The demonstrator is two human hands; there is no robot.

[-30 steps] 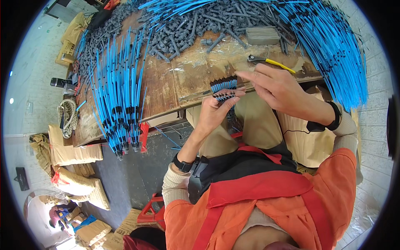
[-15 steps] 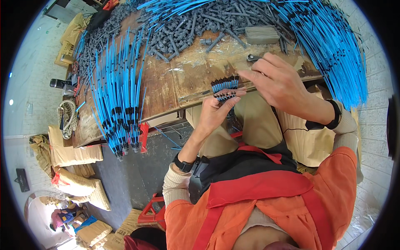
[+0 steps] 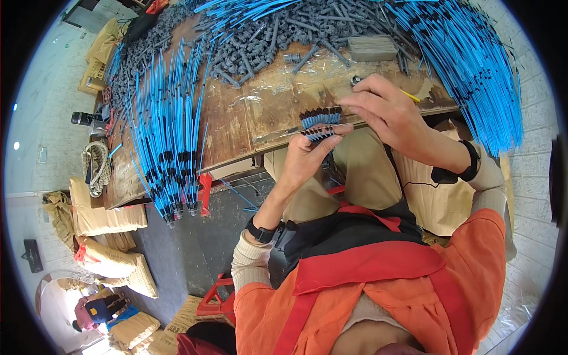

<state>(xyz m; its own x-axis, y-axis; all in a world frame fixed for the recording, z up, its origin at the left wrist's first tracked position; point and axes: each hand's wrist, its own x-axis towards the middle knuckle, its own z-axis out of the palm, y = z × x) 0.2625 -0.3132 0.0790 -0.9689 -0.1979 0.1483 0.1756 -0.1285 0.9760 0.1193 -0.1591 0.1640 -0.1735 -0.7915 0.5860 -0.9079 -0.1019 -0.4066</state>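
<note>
Left hand: the left hand (image 3: 307, 158) is curled around a small fan of short blue pieces with black tips (image 3: 319, 122), fingers and thumb closed on their lower ends, held just in front of the table's near edge.
Right hand: the right hand (image 3: 387, 112) reaches in from the right, its fingertips (image 3: 349, 102) pinched at the right end of the fan's black tips; what lies between them cannot be told.
Bundle: the pieces stand side by side, black tips up, above the person's lap.
Table: a worn wooden table (image 3: 236, 118) covered partly in clear film.
Left of the hands: long blue tubes (image 3: 168, 142) hang over the table edge.
Far side: a heap of grey fittings (image 3: 266, 41).
Right: more blue tubes (image 3: 473, 71) fan downward.
Floor: tan sacks (image 3: 106, 219) lie at the left.
</note>
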